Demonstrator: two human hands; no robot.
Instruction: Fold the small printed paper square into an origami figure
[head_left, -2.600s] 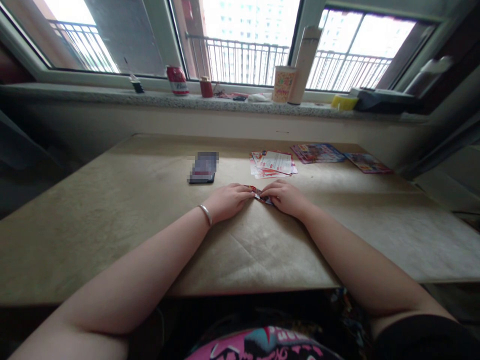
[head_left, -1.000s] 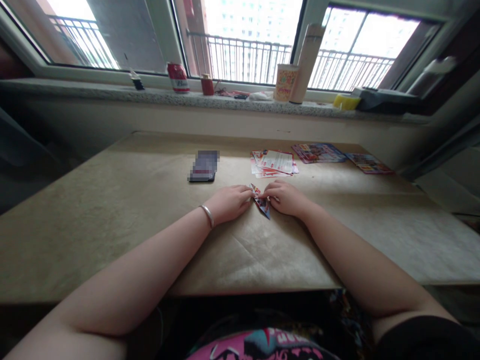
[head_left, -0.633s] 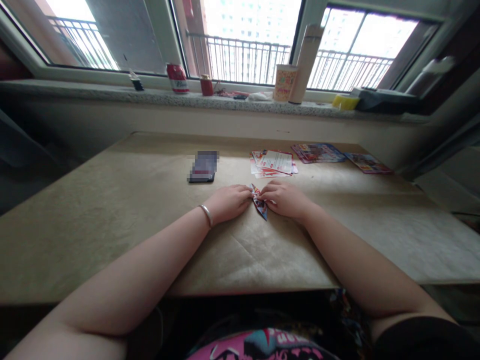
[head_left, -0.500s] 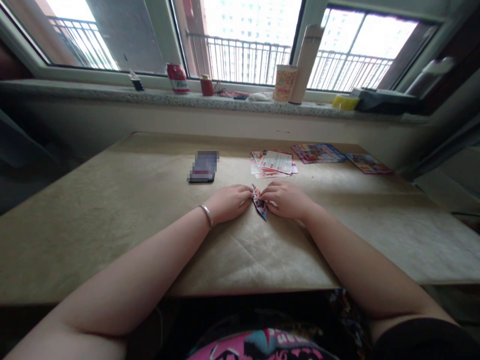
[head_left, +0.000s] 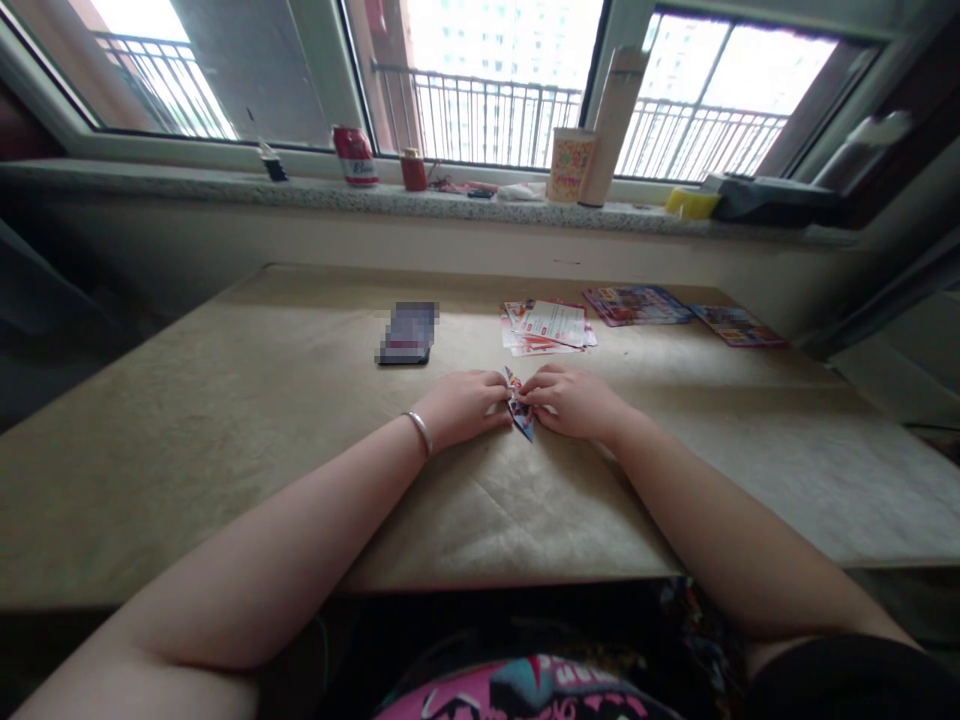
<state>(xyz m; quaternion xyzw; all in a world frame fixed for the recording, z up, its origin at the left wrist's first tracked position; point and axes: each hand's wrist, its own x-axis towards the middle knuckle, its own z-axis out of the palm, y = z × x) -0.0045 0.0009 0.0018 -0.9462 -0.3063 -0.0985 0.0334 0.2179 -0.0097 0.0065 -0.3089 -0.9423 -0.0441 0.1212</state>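
Observation:
A small folded piece of printed paper [head_left: 520,412], narrow and pointed at both ends, lies on the table between my hands. My left hand [head_left: 466,408], with a silver bangle at the wrist, has its fingers closed at the paper's left edge. From the other side, my right hand [head_left: 571,400] pinches the paper's right edge with thumb and fingers. Part of the paper is covered by the fingertips. Just beyond my hands lies a loose pile of printed sheets [head_left: 551,325], white and red.
A phone-like dark object [head_left: 409,335], blurred out, lies to the left. Colourful printed sheets [head_left: 637,305] and another stack [head_left: 739,326] lie at the back right. On the stone windowsill [head_left: 450,203] stand a red can [head_left: 354,157], a paper cup [head_left: 570,165] and a tall cylinder [head_left: 613,125].
My left hand has shifted slightly to the right and its lower fingers have come in closer along the paper. My right hand and the paper stay nearly in place.

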